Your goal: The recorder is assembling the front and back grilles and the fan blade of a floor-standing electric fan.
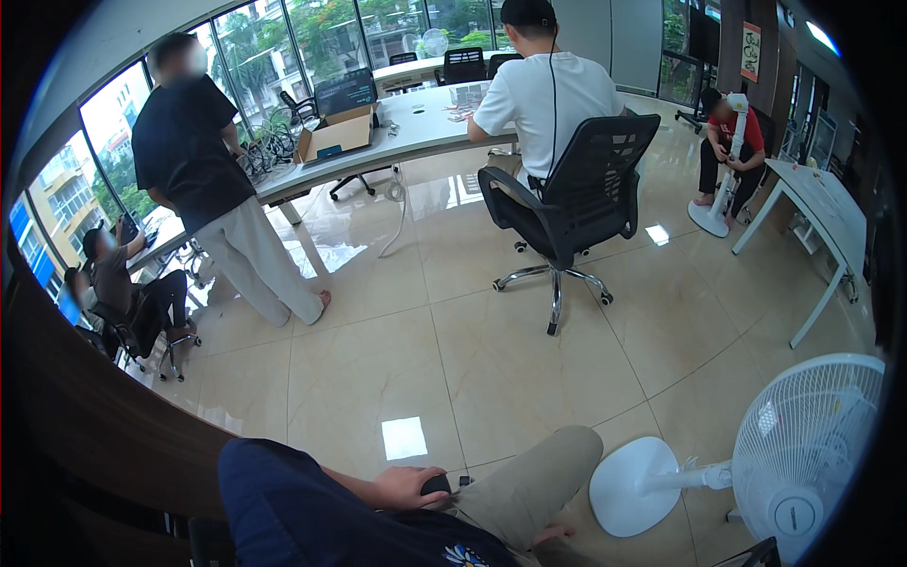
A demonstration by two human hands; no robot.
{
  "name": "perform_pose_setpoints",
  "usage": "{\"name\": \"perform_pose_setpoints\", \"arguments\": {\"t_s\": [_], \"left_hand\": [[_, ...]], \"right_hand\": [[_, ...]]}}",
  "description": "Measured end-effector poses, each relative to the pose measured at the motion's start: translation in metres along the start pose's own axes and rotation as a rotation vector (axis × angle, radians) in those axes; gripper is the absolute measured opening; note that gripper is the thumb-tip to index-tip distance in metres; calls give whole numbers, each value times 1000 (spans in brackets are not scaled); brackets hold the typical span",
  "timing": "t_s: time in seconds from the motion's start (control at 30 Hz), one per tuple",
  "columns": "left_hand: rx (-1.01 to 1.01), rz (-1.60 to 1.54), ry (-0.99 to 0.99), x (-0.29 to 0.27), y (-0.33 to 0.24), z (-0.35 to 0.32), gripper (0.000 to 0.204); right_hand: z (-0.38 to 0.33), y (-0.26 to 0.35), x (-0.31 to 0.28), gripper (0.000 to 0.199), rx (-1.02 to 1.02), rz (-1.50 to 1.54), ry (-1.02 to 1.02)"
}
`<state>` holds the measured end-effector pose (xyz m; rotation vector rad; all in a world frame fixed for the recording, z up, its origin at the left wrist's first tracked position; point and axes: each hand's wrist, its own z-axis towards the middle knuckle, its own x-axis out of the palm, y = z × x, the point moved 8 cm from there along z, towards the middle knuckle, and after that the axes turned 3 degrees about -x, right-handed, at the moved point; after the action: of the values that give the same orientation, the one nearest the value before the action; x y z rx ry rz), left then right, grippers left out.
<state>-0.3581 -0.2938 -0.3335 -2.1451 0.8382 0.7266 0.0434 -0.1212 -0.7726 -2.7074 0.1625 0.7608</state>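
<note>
My left hand (404, 488) lies across my lap, its fingers curled over a rounded black object (436, 485) whose kind I cannot make out. The hand rests against the beige trousers (529, 472) on my raised leg. A small dark piece (465, 480) shows just past the fingers. Below that leg, near the lower edge, a patch of skin (552, 535) shows; it may be my right hand, but its fingers are hidden. Nearest to it on the right stands a white pedestal fan (803, 463) with a flat white base (631, 487).
A black office chair (576, 198) holds a person in white at a long white table (425, 113). A person in black (189, 142) stands beside a cardboard box (338, 134) and tangled cables (269, 151). Right, a person in red (746, 132) grips a white stand near a table (817, 198).
</note>
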Motion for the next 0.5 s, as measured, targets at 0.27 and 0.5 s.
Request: {"name": "perform_pose_setpoints", "arguments": {"t_s": [0.27,0.5], "left_hand": [[12,-16,-12,9,9,1,66],[-22,-10,50,10,5,1,61]], "right_hand": [[9,-19,-42,53,-59,44,-128],[22,55,-117,52,-175,164,-294]]}}
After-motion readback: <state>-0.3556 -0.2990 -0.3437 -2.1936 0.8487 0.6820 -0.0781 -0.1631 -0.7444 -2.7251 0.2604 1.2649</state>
